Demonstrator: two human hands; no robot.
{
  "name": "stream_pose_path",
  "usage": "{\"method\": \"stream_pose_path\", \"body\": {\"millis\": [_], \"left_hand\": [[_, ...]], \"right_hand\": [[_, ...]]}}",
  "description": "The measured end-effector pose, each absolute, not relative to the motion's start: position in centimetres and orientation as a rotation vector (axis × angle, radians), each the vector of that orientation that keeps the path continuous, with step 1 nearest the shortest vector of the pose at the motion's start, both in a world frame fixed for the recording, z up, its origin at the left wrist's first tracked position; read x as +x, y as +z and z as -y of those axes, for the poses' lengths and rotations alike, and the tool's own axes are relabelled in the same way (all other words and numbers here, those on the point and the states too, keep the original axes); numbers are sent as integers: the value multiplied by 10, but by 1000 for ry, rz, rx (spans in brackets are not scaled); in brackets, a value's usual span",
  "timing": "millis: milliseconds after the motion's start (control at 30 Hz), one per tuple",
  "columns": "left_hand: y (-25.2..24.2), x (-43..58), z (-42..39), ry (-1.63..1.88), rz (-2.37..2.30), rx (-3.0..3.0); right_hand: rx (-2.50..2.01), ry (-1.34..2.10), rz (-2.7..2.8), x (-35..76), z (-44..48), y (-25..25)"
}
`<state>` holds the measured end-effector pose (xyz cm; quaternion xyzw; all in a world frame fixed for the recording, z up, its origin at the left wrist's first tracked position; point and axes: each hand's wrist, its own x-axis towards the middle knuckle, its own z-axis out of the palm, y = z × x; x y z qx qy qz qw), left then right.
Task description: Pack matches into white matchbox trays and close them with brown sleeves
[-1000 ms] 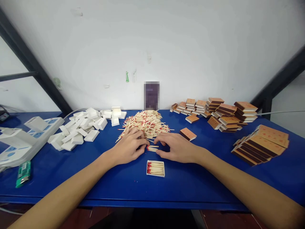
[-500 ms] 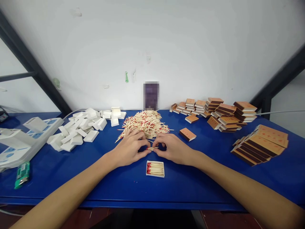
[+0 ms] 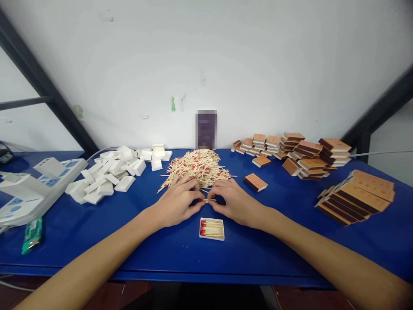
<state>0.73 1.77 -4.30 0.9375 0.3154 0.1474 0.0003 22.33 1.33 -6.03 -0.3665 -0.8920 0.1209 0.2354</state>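
Between my two hands is a small bunch of matches, lying sideways with red heads toward the left. My left hand pinches the head end between thumb and fingers. On the other end, my right hand has its thumb and fingertips closed. Just in front of them a white matchbox tray lies on the blue table, filled with matches whose red heads point left. Behind my hands rises a large heap of loose matches; my fingers reach its near edge.
White empty trays are piled at the left, beside a white power strip and a green packet. Matchbox sleeves stand stacked at the back right, more nearer. A single matchbox lies right of the heap. A pixelated dark rectangle stands behind.
Both hands stay closed on the bunch of matches, with only slight finger movement. The whole view has shifted a little; the tray and heaps rest as before.
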Motion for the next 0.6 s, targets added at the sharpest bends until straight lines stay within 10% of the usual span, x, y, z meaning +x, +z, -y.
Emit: {"method": "stream_pose_path", "body": {"millis": [600], "left_hand": [[-43, 8, -19, 452, -1054, 2944]], "right_hand": [[-925, 100, 2435, 220, -17, -67]]}}
